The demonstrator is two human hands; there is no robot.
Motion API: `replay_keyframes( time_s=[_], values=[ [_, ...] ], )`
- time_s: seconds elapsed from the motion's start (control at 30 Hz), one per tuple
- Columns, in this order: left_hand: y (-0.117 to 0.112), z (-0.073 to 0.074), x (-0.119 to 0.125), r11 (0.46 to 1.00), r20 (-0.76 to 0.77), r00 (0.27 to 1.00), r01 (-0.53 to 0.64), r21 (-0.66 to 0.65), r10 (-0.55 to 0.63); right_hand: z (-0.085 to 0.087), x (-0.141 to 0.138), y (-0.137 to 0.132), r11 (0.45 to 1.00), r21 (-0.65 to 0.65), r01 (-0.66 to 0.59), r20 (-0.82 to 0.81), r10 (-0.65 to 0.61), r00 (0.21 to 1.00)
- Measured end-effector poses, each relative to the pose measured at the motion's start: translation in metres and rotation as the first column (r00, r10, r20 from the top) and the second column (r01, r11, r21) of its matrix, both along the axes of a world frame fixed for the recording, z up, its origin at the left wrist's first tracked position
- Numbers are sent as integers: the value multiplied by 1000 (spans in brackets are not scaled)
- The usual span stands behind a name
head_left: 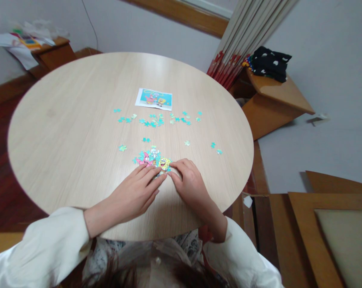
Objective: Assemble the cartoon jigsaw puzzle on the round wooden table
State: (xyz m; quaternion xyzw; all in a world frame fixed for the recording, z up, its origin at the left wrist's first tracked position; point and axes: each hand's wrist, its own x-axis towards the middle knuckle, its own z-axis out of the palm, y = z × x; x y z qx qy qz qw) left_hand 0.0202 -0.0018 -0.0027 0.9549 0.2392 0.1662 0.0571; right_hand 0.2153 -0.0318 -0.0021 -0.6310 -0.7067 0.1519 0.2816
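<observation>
A partly joined jigsaw puzzle lies near the front of the table, showing a pink starfish, a pale figure and a yellow sponge character. My left hand reaches over its lower edge, fingers stretched out and fingertips touching the pieces. At the puzzle's right edge, my right hand has its thumb and forefinger around a small teal piece beside the yellow character. My fingers partly hide the lower side of the puzzle. Farther back lies a printed reference picture with the same characters.
Many loose teal and pale green pieces are spread below the picture on the round wooden table. A few more pieces lie to the right. Wooden furniture and a curtain stand beyond the table's right edge.
</observation>
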Motion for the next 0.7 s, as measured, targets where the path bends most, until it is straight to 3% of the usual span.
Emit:
replay_keyframes(
  time_s=[0.2, 0.43, 0.57, 0.7],
  values=[
    [0, 0, 0, 1000, 16, 1000, 0, -30, 0, 1, 0, 1, 1000, 20, -20, 43, 19, 999],
    [0, 6, 7, 999, -81, 996, -29, 21, 30, 0, -6, -2, 995, 33, -90, 284, 77, 956],
    [0, 10, 13, 997, -146, 987, -57, 55, 65, 8, 1, -3, 991, 86, -104, 182, 87, 979],
    [2, 12, 16, 996, -152, 985, -75, 50, 81, 22, 21, -4, 977, 212, 37, 31, -44, 999]
  ],
)
